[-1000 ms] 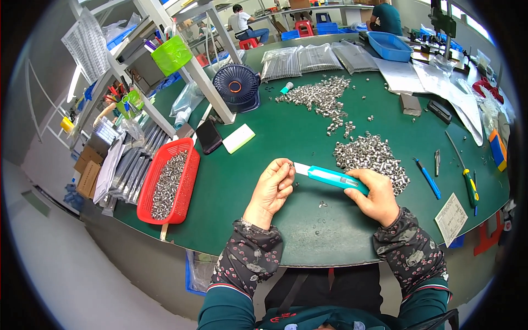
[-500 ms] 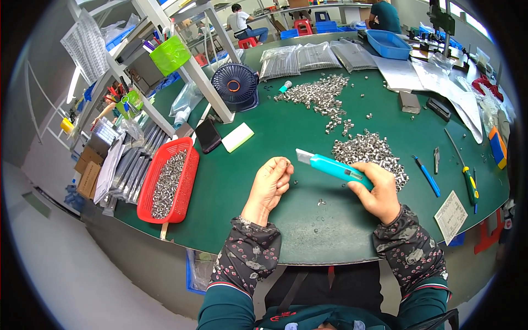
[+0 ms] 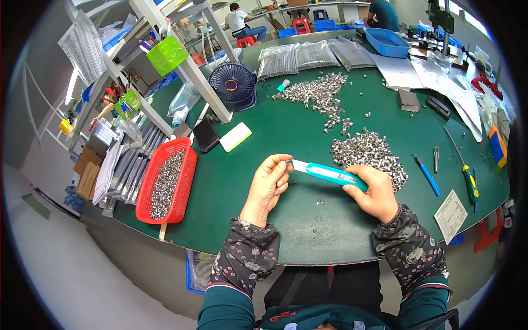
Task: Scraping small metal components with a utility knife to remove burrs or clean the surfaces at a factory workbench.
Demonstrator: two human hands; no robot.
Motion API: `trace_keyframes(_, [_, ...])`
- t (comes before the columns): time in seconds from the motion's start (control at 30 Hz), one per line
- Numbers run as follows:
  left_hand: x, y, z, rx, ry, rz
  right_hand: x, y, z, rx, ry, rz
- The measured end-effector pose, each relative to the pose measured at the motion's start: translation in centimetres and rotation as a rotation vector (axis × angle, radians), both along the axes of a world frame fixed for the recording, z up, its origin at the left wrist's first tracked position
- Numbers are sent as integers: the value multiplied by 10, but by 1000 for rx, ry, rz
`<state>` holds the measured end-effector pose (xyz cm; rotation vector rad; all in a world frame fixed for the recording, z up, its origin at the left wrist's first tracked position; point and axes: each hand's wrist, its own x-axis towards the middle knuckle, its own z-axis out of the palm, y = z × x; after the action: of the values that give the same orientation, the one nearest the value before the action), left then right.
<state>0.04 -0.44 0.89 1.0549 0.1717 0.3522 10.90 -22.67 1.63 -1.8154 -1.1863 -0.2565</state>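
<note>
knife [image 3: 328, 172], metal rings [image 3: 364, 152] beyond, red basket [image 3: 186, 190] leftward

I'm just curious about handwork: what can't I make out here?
Head view:
Small piece in the left hand: too tiny, partly covered by it.
Rear end of the cutter: hidden by the right hand.
Floor of the red basket: buried under metal parts.
Far person in green: head cut off by the top edge.

From head height, one wide fisheye view looks down and forward across the near table [image 3: 231, 192] to stools [image 3: 301, 24] beyond.
</note>
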Motion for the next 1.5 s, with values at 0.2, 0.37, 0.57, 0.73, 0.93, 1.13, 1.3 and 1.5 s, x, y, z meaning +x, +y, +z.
trace_keyframes(0.2, [0, 1, 0, -15, 13, -9, 0, 0, 2, -38, 20, 25])
trace_keyframes(0.37, [-1, 2, -3, -59, -12, -57, 0, 0, 3, -90, 134, 90])
trace_keyframes(0.57, [-1, -2, -2, 29, -15, -27, 1, -2, 3, -131, 216, 117])
trace_keyframes(0.73, [0, -3, -3, 126, 34, 36, -2, -1, 2, -99, 106, 63])
trace_keyframes(0.93, [-1, -8, 3, 200, 142, 86, -7, -2, 5, -92, -54, -12])
trace_keyframes(1.13, [-2, -7, 4, 178, 166, 61, -9, -2, 6, -95, -169, -48])
trace_keyframes(1.3, [-1, -6, 4, 172, 215, 50, -9, -1, 8, -110, -222, -64])
trace_keyframes(1.5, [-2, -2, 6, 106, 250, -26, -8, -1, 10, -98, -308, -63])
